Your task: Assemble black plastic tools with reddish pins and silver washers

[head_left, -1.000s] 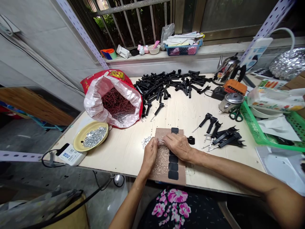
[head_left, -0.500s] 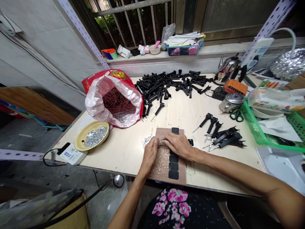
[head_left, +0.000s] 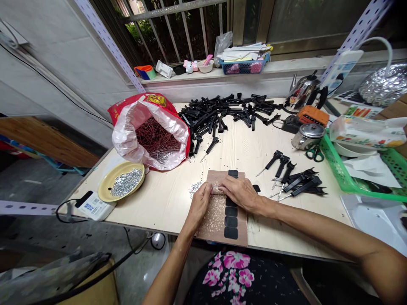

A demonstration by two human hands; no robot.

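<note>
Both my hands rest on a brown board (head_left: 212,221) near the table's front edge. My right hand (head_left: 240,191) lies over a row of black rectangular pieces (head_left: 230,220) set in the board, fingers curled on one black part whose thin metal pin (head_left: 215,187) sticks out to the left. My left hand (head_left: 200,203) is closed in a pinch at the tip of that pin. A small heap of tiny silver bits (head_left: 194,187) lies just left of the hands.
A red bag of reddish nails (head_left: 155,135) stands at the left, a yellow plate of silver bits (head_left: 121,182) before it. A black parts pile (head_left: 222,112) lies at the back, finished pieces (head_left: 294,180) at the right, beside a green basket (head_left: 337,173).
The hands have barely moved; my right hand has slid slightly over the black pieces on the board.
</note>
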